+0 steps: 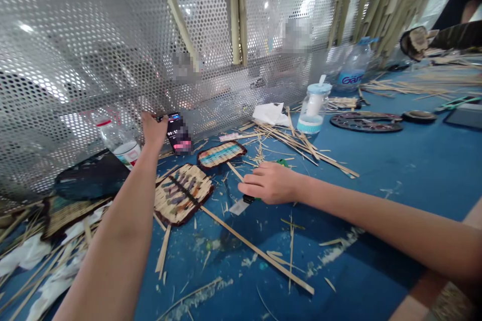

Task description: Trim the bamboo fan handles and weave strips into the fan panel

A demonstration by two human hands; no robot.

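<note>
My left hand (153, 129) reaches forward to a phone (179, 134) propped by the mesh wall, with thumb and fingers closed at its upper left edge. The phone's lit screen shows a timer. Low over the table, my right hand (269, 183) is curled around a green-and-black tool (249, 199), mostly hidden under the palm. A flat whitish piece (238, 206) juts out beside its black end. Between my hands lie a woven bamboo panel (181, 193) with dark edging, a thin bamboo stick (256, 249) across it, and a smaller blue-striped woven panel (222, 154).
A perforated metal wall (124, 50) runs along the back of the blue table (361, 210). Bamboo strips (297, 143), a lidded jar (313, 110), a water bottle (353, 67) and a paint palette (366, 122) stand or lie rightward. A clear bottle (118, 143) and crumpled tissues (24, 253) are at left.
</note>
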